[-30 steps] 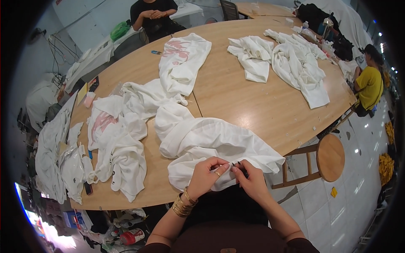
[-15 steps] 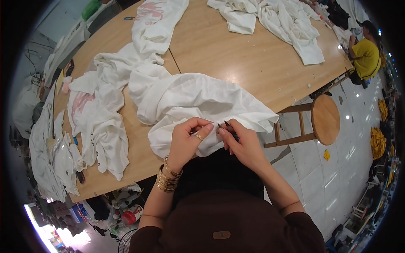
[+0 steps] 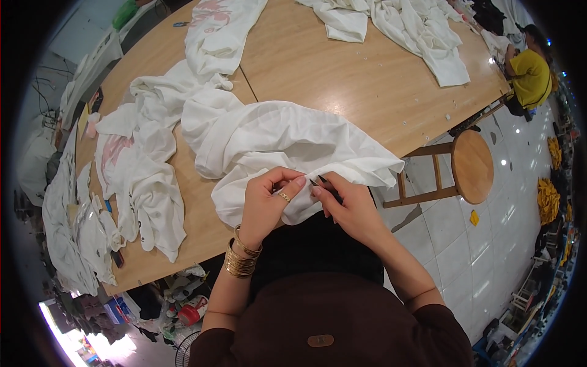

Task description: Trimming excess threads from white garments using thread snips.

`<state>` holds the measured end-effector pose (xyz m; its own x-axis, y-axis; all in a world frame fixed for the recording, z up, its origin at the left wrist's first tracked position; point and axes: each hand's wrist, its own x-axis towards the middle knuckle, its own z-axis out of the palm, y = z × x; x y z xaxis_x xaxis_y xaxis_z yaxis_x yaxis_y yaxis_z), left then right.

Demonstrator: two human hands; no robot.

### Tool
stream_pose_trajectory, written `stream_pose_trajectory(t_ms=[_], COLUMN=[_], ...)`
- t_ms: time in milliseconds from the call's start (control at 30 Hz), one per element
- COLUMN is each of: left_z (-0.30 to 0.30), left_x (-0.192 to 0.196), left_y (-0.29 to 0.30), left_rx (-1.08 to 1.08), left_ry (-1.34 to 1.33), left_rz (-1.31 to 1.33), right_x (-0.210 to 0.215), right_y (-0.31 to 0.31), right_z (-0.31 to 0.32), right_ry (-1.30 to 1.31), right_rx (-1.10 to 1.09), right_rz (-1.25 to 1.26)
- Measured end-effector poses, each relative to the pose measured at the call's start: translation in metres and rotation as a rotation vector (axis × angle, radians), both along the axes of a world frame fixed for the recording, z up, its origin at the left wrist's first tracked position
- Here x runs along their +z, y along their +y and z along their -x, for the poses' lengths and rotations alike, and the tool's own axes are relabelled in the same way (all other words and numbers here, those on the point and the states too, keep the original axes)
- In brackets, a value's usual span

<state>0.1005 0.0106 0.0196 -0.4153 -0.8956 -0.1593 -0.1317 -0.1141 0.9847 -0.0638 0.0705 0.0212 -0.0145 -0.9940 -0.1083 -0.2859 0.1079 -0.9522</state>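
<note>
A white cloth garment (image 3: 269,131) lies bunched on the near part of the table, its front edge hanging toward my lap. My left hand (image 3: 266,202) is closed, pinching a bit of this fabric between thumb and fingers. Close to its right, my right hand (image 3: 354,211) grips small black thread snips (image 3: 331,189). Their two pointed blades face up and left, slightly apart, against the cloth by my left fingertips. Whether a thread lies between the blades is too small to tell.
Other white garments lie on the wooden table (image 3: 306,67), some with a pink print (image 3: 211,15). A wooden stool (image 3: 472,166) stands at the right by the table edge. Beyond it a person in a yellow top (image 3: 531,76) sits. Yellow cloth bundles (image 3: 548,202) lie on the floor.
Both hands stay at the same spot on the garment. The snips' blade points appear slightly closer together. The whole view has shifted a little.
</note>
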Motion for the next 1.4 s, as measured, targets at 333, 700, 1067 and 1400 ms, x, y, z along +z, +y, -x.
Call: stream_pose_trajectory(t_ms=[333, 700, 1067, 1400], left_z=[0.0, 0.0, 0.0, -0.002], left_x=[-0.001, -0.001, 0.001, 0.002], left_y=[-0.001, -0.002, -0.003, -0.003], left_rx=[-0.002, -0.009, -0.054, -0.107], left_ry=[-0.02, -0.001, -0.019, -0.057], left_rz=[0.007, -0.005, -0.011, 0.05], right_x=[0.008, 0.005, -0.006, -0.006], right_y=[-0.003, -0.004, -0.012, -0.012], right_z=[0.001, 0.001, 0.002, 0.003], right_ry=[0.053, 0.024, -0.582, -0.83], right_rx=[0.019, 0.01, -0.035, -0.09], right_rz=[-0.055, -0.047, -0.278, -0.327])
